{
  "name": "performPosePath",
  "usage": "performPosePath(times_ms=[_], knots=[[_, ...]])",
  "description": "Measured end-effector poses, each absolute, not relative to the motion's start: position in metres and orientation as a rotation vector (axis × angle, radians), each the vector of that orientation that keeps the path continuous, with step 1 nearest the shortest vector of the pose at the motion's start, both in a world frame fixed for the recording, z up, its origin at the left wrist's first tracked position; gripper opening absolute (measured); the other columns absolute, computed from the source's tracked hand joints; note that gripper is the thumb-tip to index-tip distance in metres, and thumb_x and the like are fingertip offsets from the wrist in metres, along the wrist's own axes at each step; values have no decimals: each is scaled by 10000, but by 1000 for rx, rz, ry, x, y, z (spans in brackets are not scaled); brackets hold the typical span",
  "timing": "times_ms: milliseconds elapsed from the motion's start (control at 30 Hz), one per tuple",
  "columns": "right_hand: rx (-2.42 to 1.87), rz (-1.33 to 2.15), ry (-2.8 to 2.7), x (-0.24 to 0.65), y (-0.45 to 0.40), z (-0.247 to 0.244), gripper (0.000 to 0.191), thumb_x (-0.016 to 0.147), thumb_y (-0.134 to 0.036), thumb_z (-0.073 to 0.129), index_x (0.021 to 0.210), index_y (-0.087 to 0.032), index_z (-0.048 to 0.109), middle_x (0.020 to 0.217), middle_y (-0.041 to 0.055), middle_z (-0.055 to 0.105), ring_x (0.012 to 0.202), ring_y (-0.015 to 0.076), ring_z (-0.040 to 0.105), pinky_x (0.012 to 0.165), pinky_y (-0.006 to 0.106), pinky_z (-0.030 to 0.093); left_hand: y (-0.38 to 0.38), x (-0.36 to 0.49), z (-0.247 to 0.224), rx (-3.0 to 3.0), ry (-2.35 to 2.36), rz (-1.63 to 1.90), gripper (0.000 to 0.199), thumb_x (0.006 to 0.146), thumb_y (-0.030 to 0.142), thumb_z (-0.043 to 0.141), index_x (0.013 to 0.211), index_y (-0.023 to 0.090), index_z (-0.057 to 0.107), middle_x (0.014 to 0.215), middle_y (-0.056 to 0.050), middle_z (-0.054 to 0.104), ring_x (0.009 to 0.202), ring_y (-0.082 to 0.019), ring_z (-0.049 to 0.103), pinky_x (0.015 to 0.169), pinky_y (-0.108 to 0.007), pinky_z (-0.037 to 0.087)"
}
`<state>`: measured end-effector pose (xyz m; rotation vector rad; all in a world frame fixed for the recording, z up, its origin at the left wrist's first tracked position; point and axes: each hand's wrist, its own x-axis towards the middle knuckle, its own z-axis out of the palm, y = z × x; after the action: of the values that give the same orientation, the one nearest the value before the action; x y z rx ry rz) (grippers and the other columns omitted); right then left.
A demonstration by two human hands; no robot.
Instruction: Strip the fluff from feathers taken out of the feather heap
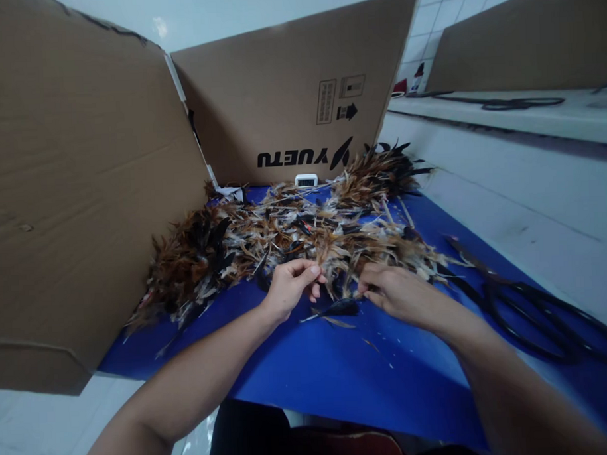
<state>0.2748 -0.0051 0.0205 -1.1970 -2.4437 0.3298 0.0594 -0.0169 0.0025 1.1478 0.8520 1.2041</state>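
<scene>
Two bare hands of ours work close in: left hand (288, 289), fingers pinched on feathers (278, 236); right hand (398, 292), fingers curled, hold unclear. Parting strands calls for light fingertips. Feathers heap across our blue surface (308, 367), scissors (492, 288) rightward; beyond, cardboard (259, 103) and tiled wall (458, 6).

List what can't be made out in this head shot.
All in head view:
- What the right hand's grip holds: hidden by its fingers and nearby feathers.
- Reading on the small white device: too small, dark.
- Boxed print on the cardboard: too small.
- Label on the bottle: too small.
- Rest of the right arm: cut off by frame edge.
</scene>
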Motion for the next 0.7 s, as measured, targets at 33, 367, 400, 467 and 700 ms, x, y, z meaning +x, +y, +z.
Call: performPosePath(times_ms=[33,367,400,467,700], knots=[[-1198,356,-2430,274,-5,23,129,709,-108,537,689,-204,620,724,19,611,622,136,552,590,248,399,-17,59,3,1141,853,1202,280,711,375,668,762,104,617,700,-36,633,444,-63,519,405,-194,450],[-1309,807,-1978,261,-10,36,199,721,-328,586,837,-180,652,638,1,612,525,113,501,480,227,381,-18,59,3,1124,848,1210,275,713,373,666,769,111,604,647,-7,593,453,-60,516,405,-176,443],[-1306,809,-1963,261,-10,36,221,718,-349,594,837,-174,660,626,5,611,513,115,497,474,233,376,-18,59,2,1126,862,1215,275,714,373,666,773,111,605,604,3,575,453,-63,516,406,-173,441],[-1303,811,-1966,260,-9,35,246,731,-386,589,817,-171,671,585,3,595,482,115,473,455,240,351,-18,59,2,1130,881,1227,276,715,372,666,781,111,606,551,17,544,457,-70,518,407,-168,437],[-1291,846,-2016,258,-10,36,228,748,-384,570,756,-182,674,520,-19,552,442,95,415,424,223,304,-21,62,6,1169,860,1250,307,678,406,686,734,110,632,819,-49,602,504,-72,559,400,-179,441]])
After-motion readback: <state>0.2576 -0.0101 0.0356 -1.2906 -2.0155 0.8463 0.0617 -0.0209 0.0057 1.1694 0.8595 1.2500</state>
